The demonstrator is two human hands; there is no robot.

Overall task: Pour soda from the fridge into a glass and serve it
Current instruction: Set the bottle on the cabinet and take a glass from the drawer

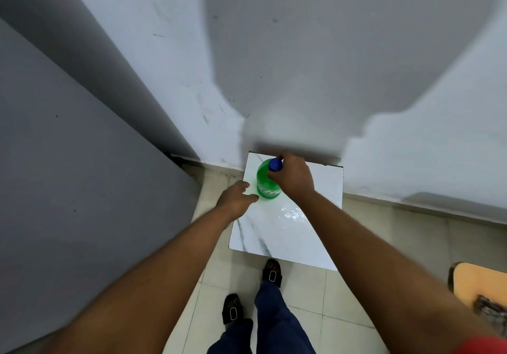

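The soda bottle (267, 182), green with a blue cap (275, 164), is stood upright on the far left part of a small white marble-patterned counter (288, 233). The cap is still on the bottle. The right hand (292, 176) is closed over the bottle's neck and cap from the right, so that the grip is wrapped around the top while the green body is left showing below and to the left of it. A pale label band is seen low on the bottle, just under the grip.

The left hand (237, 195) is held open, with the fingers spread and stretched toward the bottle's lower body. Its fingertips are placed just beside the left side of the bottle, at the counter's left edge; whether they touch the plastic cannot be told. Nothing is held in it.

Behind the grip, the counter is set against a pale wall (329, 51), on which a broad shadow is cast. To the left of the grip a large grey panel (68, 147) is seen, standing close to the counter. Nearer than the grip, a light tiled floor (343, 298) is seen, with two feet in dark sandals (271, 271) and dark blue trousers (274, 315) below the counter's near edge.
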